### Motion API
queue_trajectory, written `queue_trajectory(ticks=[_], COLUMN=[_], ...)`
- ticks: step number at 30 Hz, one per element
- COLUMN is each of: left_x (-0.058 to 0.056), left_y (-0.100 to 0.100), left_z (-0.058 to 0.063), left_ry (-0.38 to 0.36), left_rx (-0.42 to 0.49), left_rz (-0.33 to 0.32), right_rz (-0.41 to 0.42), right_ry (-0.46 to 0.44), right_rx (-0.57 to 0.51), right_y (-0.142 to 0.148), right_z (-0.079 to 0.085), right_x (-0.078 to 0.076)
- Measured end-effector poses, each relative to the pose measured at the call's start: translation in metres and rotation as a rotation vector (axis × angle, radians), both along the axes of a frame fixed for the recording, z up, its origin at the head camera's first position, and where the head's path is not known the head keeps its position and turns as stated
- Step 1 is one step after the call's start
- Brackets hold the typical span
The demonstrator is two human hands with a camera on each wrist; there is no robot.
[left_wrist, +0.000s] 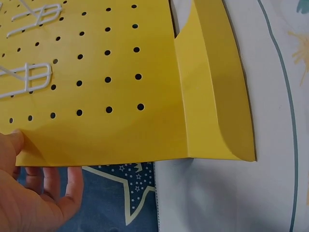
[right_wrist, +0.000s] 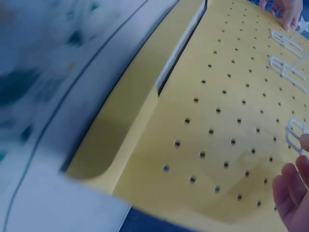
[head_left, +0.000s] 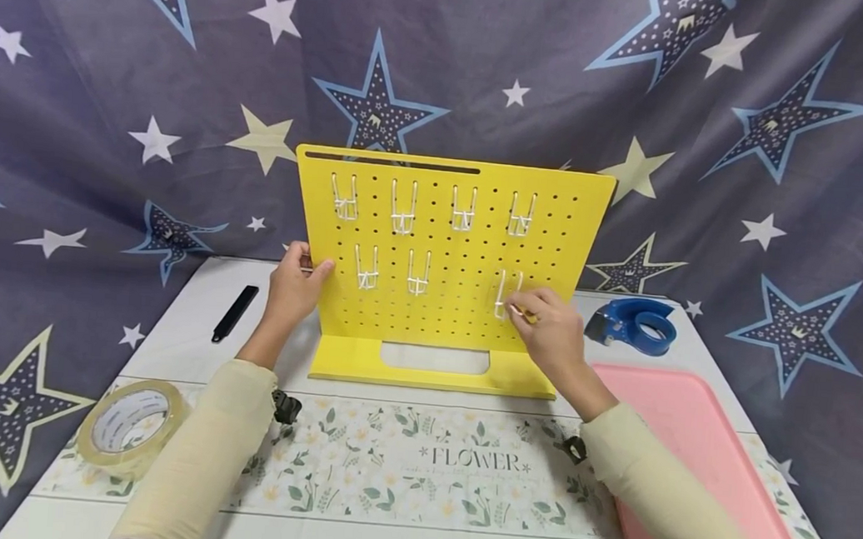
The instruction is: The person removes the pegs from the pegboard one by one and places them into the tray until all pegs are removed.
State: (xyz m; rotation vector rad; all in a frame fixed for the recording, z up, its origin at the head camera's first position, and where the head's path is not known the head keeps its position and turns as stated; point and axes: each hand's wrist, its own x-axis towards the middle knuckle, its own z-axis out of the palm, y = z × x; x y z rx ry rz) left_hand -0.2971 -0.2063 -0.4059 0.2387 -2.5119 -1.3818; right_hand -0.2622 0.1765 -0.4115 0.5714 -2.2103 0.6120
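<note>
A yellow pegboard stands upright on its folded base in the head view, with white wire hooks in two rows on its face. My left hand grips its left edge. In the left wrist view the thumb lies on the front, while the other fingers reach behind the board. Over at the lower right, my right hand pinches a white wire hook against the board. The right wrist view catches this hook at its edge, partly covered by the fingertips.
Right of the board are a blue tape dispenser and a pink tray, partly under the right forearm. On the left lie a black bar-shaped object and a roll of clear tape. A starry curtain hangs close behind.
</note>
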Motion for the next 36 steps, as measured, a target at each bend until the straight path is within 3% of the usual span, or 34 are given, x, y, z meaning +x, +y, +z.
queue_trajectory(ticks=[9,19,27,36], left_x=[0.0,0.0,0.0,0.0], left_y=[-0.002,-0.001,0.0,0.0], left_z=[0.002,0.002,0.002,0.003], left_ry=[-0.003,-0.004,-0.021,-0.007], left_rx=[-0.009,-0.023,-0.022,-0.013], left_rz=[-0.001,-0.009,-0.004,-0.01], right_rz=[-0.063,-0.131,-0.128,-0.1], right_ry=[-0.182,-0.296,-0.449,-0.649], right_rx=[0.007,0.042,0.093,0.135], right_y=[0.045,0.09,0.127,0.17], right_z=[0.002,-0.003,-0.009,-0.029], right_x=[0.018,0.025,0.029,0.035])
